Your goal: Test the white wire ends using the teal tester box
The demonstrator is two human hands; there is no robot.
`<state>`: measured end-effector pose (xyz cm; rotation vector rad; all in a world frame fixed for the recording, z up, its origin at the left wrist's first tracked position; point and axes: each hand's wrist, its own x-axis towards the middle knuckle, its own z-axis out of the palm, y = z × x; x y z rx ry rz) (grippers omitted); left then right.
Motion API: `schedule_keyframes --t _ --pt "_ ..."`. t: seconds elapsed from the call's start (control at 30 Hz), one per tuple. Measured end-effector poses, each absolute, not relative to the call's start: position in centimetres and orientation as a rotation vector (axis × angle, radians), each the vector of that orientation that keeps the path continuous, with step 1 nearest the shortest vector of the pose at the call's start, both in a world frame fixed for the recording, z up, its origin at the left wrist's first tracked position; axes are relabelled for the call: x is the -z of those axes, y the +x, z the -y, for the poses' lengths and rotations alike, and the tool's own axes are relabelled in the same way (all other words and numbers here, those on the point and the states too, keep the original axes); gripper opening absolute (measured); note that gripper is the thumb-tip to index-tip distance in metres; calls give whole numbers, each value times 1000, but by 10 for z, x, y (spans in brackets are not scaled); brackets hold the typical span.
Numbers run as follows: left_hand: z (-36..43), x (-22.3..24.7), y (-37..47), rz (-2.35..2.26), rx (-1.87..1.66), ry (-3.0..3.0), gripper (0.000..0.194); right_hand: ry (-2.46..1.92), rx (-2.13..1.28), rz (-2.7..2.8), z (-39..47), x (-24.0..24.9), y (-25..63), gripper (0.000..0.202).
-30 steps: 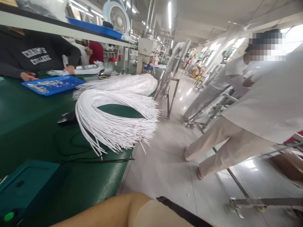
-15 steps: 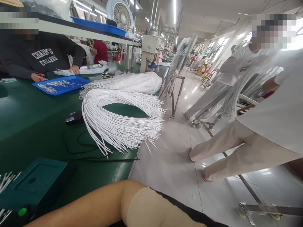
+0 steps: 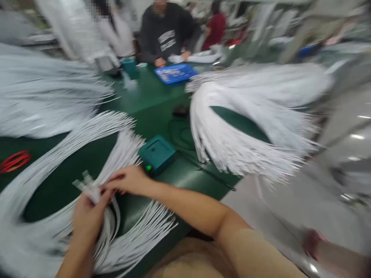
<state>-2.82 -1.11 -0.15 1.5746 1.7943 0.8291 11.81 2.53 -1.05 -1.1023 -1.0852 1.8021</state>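
Observation:
My left hand is closed around a small bundle of white cables, whose pale, see-through ends stick up above the fingers. Close beside it, my right hand has its thumb and fingers pinched together at the bundle. A white strand curves up toward those fingertips, but blur hides what they grip. Under and around both hands lies a large looped bunch of white cables on the green table. A teal box with a lit green button stands just beyond my right hand.
Another looped bunch of white cables lies at the right table edge. At left are a wrapped cable pile and a red coil. Across the table a person in a dark top works near a blue tray. A dark cord crosses the tabletop.
The view has swung left and down, so both my hands and the cables at left now show. Earlier only one of my arms was visible. The people at the right have left the view, apart from a foot.

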Motion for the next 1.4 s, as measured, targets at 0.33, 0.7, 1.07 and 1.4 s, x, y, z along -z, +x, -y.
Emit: schedule_keyframes --t 0.33,0.7,1.07,1.4 --pt "2 14 -29 -1348 -1215 1197 33 -837 -2094 736 -31 4 115 26" --pt "6 8 -24 -1239 -1157 1213 32 -895 -2058 948 -33 -4 121 29" --pt "5 10 -30 -1240 -1203 1171 34 -768 -2211 836 -36 0 124 33" --pt "3 13 -33 -1210 -1249 1207 36 -993 -1802 1064 -30 -9 119 20"
